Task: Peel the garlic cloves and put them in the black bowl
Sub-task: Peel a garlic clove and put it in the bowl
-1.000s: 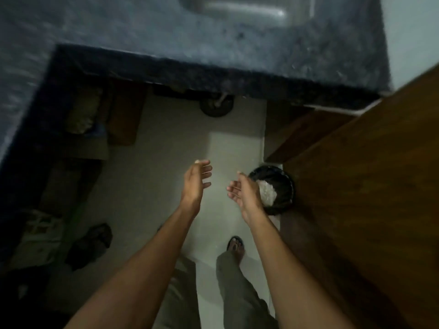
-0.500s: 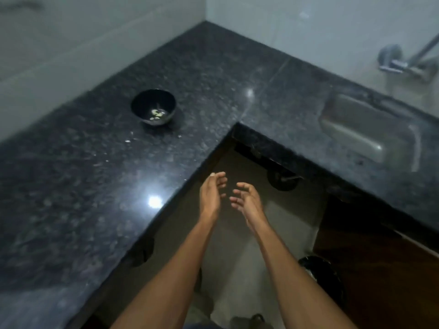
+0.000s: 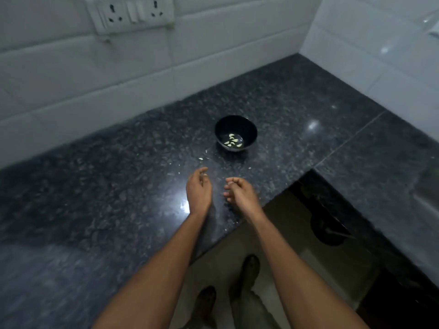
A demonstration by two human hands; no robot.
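Nearest me, my forearms reach out over the edge of the dark granite worktop [image 3: 99,186]. My left hand [image 3: 199,189] hangs loosely curled, fingers bent inward; I cannot tell whether it holds anything. My right hand [image 3: 241,194] sits just beside it, fingers half curled with thumb and fingertips drawn toward each other, and I can make out nothing pinched between them. The two hands are apart, not touching.

Straight beyond them stands the black bowl [image 3: 236,132], upright, with a handful of pale peeled garlic cloves [image 3: 233,140] lying in its bottom. On my side of the bowl, between it and my hands, a few small pale scraps [image 3: 201,158] are scattered; peel or bits of clove, I cannot say which. I see no unpeeled clove.

The bowl lies ahead and a shade to the right, so I judge my right hand the nearer one for a drop. Being round, it has no long axis. Behind the bowl rises the white tiled wall [image 3: 71,74].
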